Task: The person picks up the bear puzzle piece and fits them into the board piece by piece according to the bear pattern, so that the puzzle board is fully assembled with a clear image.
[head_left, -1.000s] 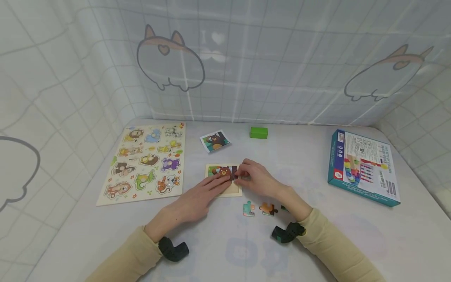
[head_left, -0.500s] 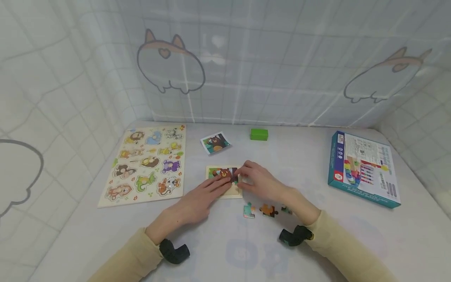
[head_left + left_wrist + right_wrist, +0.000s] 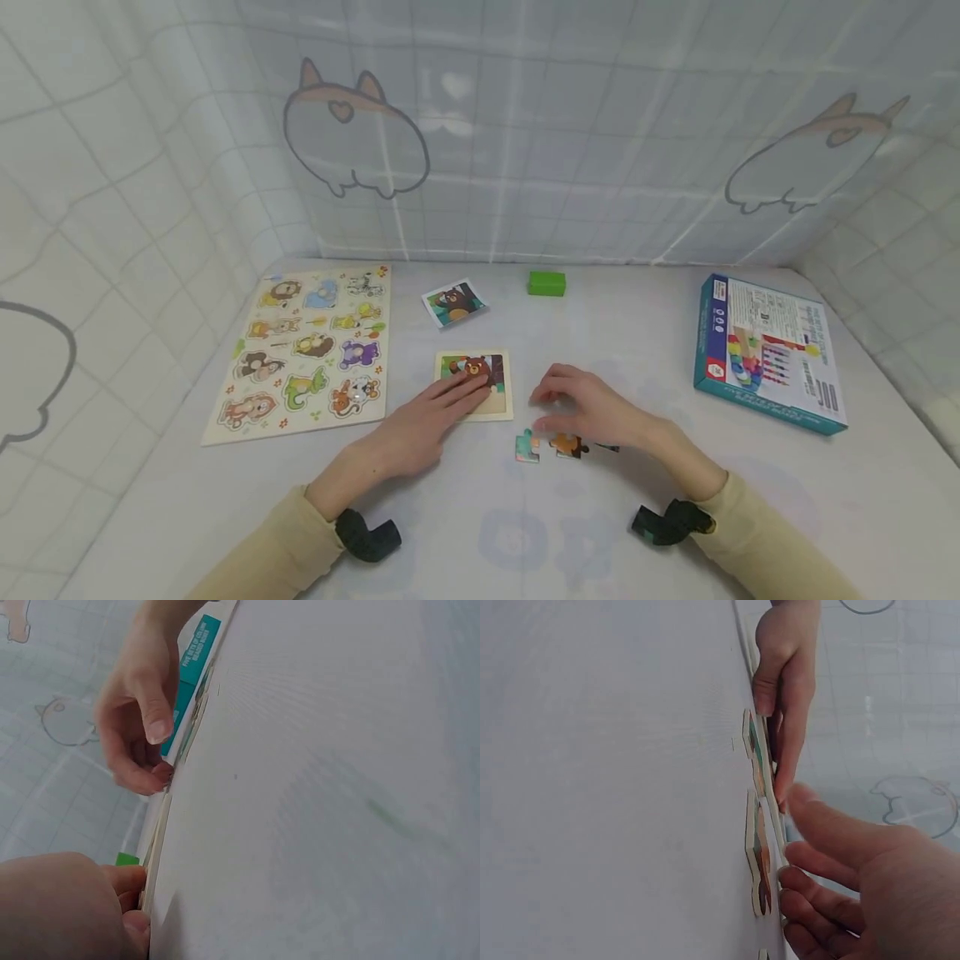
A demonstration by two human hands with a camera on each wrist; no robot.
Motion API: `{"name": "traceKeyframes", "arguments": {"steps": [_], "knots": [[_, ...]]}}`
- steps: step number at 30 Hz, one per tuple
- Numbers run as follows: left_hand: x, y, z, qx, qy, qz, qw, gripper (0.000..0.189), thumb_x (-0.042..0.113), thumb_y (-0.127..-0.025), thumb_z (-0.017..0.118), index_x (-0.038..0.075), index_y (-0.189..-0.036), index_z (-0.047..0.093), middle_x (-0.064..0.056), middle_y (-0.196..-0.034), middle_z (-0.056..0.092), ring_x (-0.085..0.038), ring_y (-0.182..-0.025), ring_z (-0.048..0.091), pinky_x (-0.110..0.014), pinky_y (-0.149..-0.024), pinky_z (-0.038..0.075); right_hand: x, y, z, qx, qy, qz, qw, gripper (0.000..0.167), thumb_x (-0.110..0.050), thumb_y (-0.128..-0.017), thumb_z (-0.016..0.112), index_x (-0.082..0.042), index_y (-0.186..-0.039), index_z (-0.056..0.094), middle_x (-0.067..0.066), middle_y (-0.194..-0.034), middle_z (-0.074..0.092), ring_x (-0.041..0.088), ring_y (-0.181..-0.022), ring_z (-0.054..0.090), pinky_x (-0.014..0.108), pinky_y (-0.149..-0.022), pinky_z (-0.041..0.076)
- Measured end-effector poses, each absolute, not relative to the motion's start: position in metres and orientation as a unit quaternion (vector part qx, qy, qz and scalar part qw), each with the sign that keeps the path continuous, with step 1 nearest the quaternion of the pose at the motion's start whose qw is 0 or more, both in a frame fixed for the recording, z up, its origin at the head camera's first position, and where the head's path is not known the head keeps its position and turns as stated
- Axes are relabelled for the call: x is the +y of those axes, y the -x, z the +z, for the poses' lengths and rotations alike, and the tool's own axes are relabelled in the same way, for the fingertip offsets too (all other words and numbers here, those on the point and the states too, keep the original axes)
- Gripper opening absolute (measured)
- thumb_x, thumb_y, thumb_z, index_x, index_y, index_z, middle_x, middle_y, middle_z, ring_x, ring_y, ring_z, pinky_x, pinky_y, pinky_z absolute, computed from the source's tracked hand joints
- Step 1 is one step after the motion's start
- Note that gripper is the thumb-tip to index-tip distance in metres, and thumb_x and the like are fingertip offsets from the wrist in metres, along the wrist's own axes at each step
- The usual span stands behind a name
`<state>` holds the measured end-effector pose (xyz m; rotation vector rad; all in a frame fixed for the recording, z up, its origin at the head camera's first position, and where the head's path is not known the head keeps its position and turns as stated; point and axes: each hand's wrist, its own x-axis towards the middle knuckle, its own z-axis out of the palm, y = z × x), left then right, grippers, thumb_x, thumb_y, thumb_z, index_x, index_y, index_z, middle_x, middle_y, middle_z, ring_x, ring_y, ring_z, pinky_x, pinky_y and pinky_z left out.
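Note:
A small wooden jigsaw tray (image 3: 497, 406) lies mid-table, its upper part filled with bear picture pieces and a bare wood strip below. My left hand (image 3: 416, 427) rests on it with fairly straight fingers over the bear, covering part of the picture. To the tray's right, my right hand (image 3: 592, 408) hovers with thumb and fingers apart, holding nothing. Just below its fingers lie a teal puzzle piece (image 3: 527, 447) and an orange-brown puzzle piece (image 3: 567, 447). A third puzzle piece (image 3: 609, 447) is mostly hidden under that hand. In the right wrist view, the loose pieces (image 3: 757, 855) appear edge-on.
Behind the tray lie a bear picture card (image 3: 454, 303) and a green block (image 3: 547, 284). A large animal puzzle board (image 3: 300, 419) occupies the left side. On the right lies a teal boxed toy set (image 3: 772, 354). Tile-patterned curtains enclose the table.
My right hand has left the dark piece at the tray's upper right and moved down and right, over the loose pieces. The left hand stays on the tray.

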<state>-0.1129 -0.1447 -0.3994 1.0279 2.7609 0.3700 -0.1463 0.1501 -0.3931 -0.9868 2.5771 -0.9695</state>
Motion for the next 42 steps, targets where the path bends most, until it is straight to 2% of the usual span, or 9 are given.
{"name": "traceKeyframes", "arguments": {"steps": [5, 11, 22, 29, 42], "knots": [[-0.145, 0.113, -0.4, 0.925, -0.342, 0.139, 0.093, 0.083, -0.013, -0.086, 0.053, 0.018, -0.159, 0.028, 0.001, -0.167, 0.021, -0.026, -0.155, 0.014, -0.042, -0.124, 0.024, 0.149, 0.143, -0.395, 0.865, 0.351, -0.333, 0.131, 0.035, -0.045, -0.079, 0.083, -0.022, -0.102, 0.07, -0.009, -0.103, 0.059, 0.012, -0.098, 0.052, 0.029, -0.086, 0.051], [-0.147, 0.114, -0.402, 0.923, -0.351, 0.134, 0.08, 0.084, -0.013, -0.085, 0.055, 0.017, -0.159, 0.029, 0.0, -0.167, 0.023, -0.027, -0.154, 0.016, -0.043, -0.123, 0.026, 0.144, 0.139, -0.395, 0.867, 0.366, -0.308, 0.14, 0.043, -0.049, -0.071, 0.088, -0.025, -0.1, 0.067, -0.011, -0.105, 0.055, 0.01, -0.104, 0.046, 0.028, -0.087, 0.048], [-0.149, 0.114, -0.403, 0.92, -0.357, 0.139, 0.082, 0.085, -0.014, -0.085, 0.056, 0.016, -0.159, 0.028, 0.0, -0.167, 0.021, -0.027, -0.154, 0.015, -0.043, -0.123, 0.026, 0.145, 0.142, -0.401, 0.864, 0.362, -0.32, 0.14, 0.027, -0.037, -0.078, 0.086, -0.028, -0.095, 0.068, -0.013, -0.103, 0.055, 0.009, -0.106, 0.047, 0.031, -0.093, 0.049], [-0.148, 0.114, -0.402, 0.918, -0.359, 0.143, 0.082, 0.086, -0.016, -0.084, 0.056, 0.015, -0.159, 0.027, -0.001, -0.167, 0.021, -0.028, -0.154, 0.015, -0.043, -0.124, 0.025, 0.147, 0.143, -0.402, 0.849, 0.379, -0.337, 0.146, 0.026, -0.033, -0.081, 0.085, -0.025, -0.101, 0.072, -0.01, -0.105, 0.056, 0.009, -0.105, 0.049, 0.03, -0.093, 0.049], [-0.147, 0.115, -0.402, 0.919, -0.359, 0.147, 0.075, 0.085, -0.015, -0.085, 0.055, 0.015, -0.159, 0.027, -0.004, -0.167, 0.019, -0.028, -0.154, 0.017, -0.044, -0.124, 0.025, 0.147, 0.144, -0.404, 0.834, 0.408, -0.341, 0.148, 0.02, -0.031, -0.083, 0.083, -0.024, -0.099, 0.074, -0.011, -0.103, 0.059, 0.008, -0.103, 0.049, 0.027, -0.091, 0.05]]}}
